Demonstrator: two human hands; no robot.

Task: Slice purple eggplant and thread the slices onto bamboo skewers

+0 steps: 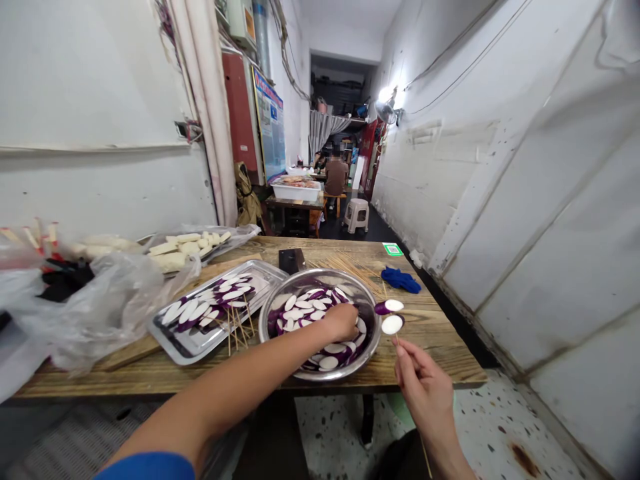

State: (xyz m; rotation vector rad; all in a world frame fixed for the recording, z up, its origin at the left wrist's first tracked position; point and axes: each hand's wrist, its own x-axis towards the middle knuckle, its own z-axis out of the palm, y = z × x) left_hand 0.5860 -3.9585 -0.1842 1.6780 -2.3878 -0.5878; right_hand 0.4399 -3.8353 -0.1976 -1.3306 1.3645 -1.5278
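My right hand [423, 380] pinches a thin bamboo skewer [426, 453] to the right of the bowl. Two purple-edged eggplant slices [393, 325] are threaded near its upper end, one above the other. My left hand [343, 323] reaches into a round steel bowl [373, 357] with its fingers curled among the cut eggplant slices [306, 308]. Its fingertips are mostly hidden, so what they grip cannot be made out. Left of the bowl, a metal tray [187, 351] bears a heap of skewered eggplant [215, 303], their sticks pointing toward me.
Loose bamboo skewers [350, 263] lie behind the bowl, near a blue glove [401, 280] and a green-edged card [393, 249]. Plastic bags [115, 300] and pale food pieces [185, 247] crowd the left side. Farther back are a stool [357, 215] and a seated person [336, 175].
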